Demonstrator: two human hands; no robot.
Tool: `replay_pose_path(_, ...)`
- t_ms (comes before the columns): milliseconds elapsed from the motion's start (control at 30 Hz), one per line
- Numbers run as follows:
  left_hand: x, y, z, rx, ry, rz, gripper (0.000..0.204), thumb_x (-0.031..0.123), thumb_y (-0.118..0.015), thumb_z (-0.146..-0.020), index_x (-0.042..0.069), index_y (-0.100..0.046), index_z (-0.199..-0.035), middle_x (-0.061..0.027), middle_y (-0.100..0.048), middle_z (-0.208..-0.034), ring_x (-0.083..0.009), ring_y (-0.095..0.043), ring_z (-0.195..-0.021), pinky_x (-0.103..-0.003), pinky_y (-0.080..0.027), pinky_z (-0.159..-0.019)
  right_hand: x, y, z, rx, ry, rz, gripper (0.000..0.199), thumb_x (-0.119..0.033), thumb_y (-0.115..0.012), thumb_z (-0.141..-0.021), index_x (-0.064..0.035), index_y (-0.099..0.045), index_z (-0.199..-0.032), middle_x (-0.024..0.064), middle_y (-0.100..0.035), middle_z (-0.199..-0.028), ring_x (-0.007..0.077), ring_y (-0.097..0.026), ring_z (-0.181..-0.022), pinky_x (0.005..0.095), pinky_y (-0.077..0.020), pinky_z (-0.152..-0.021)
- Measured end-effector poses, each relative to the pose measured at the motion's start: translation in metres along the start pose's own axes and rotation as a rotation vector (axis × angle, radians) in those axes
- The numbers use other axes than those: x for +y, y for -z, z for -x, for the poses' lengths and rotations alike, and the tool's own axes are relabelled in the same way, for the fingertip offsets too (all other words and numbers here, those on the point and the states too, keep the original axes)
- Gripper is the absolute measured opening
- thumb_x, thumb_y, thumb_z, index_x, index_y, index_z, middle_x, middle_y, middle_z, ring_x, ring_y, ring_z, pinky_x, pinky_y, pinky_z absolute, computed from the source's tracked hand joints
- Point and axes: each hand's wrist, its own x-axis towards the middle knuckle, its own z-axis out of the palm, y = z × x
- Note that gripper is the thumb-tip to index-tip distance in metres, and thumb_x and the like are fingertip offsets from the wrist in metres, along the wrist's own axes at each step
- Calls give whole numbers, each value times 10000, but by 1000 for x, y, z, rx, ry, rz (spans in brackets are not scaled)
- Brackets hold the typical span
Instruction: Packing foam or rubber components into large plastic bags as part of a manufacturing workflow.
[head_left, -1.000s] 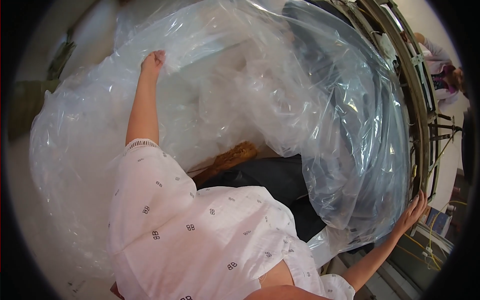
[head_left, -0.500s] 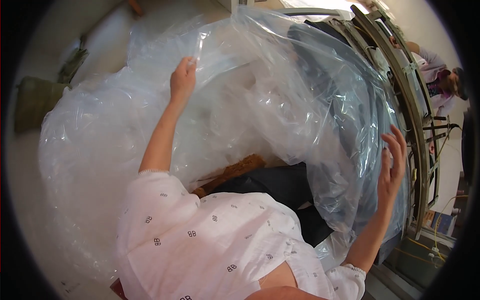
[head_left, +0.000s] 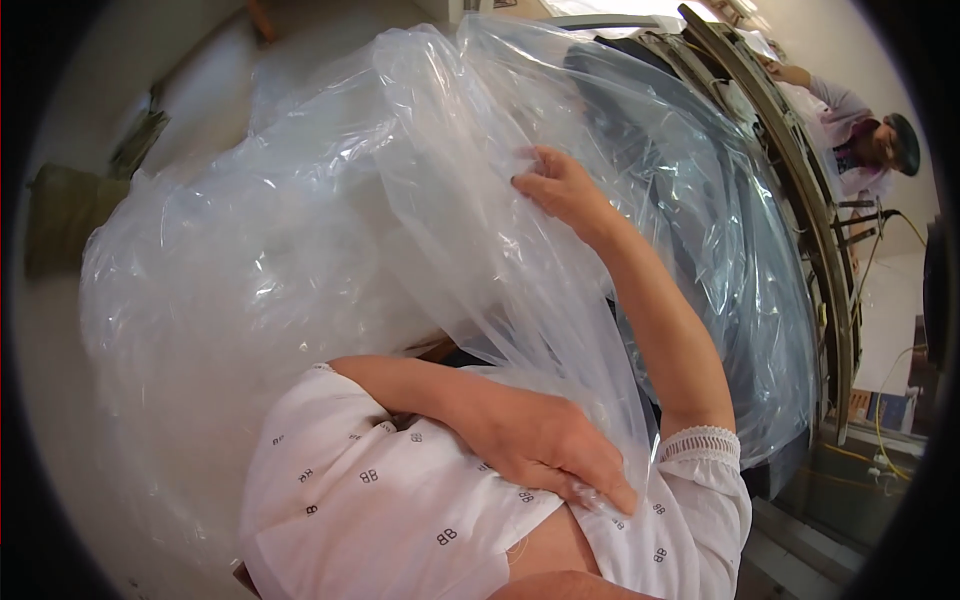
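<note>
A large sheet of clear plastic film spreads in crumpled folds across my lap and beyond. My left hand, its arm bent across my chest, is closed on a gathered edge of the film close to my body. Farther out, my right hand pinches the film between thumb and fingers, around the middle of the view. From one hand to the other the film runs in long loose folds. On the right, more film lies over dark fabric.
A dark frame with long rails curves along the right side. Beyond it a person in a cap reaches toward the frame. Yellow cables hang at lower right. An olive bundle lies at far left.
My left hand has come from the far film in to my chest, pulling an edge with it. My right hand has swung inward from the right side and taken hold of the film.
</note>
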Motion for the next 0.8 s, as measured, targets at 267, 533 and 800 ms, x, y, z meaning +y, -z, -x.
replay_pose_path(267,-16,143,122,1316,576,-1197,549,-9,-494,-791,225,-434,-1285,-147,-585,-1078,-258,-596,-877,-320,-476,-773,-67,36,128,-417,669,-273,354,-75,-490,-736,-30,-601,-1069,82,-627,-1054,160,-597,-845,257,-467,-759)
replay_pose_path(533,-46,137,98,1526,79,-576,111,11,-459,-836,4,-555,-891,-11,-545,-776,-88,-518,-730,-211,-422,-656,-53,126,137,-389,559,-271,485,-370,-586,-831,-12,-535,-1155,62,-592,-1044,83,-532,-756,217,-450,-579)
replay_pose_path(800,-48,-33,-47,344,234,-63,263,53,-508,-782,16,-577,-1033,-111,-593,-990,-177,-577,-878,-322,-461,-730,-29,8,83,-318,185,-17,577,-282,-644,-686,11,-501,-1162,98,-587,-847,191,-545,-667,297,-444,-644)
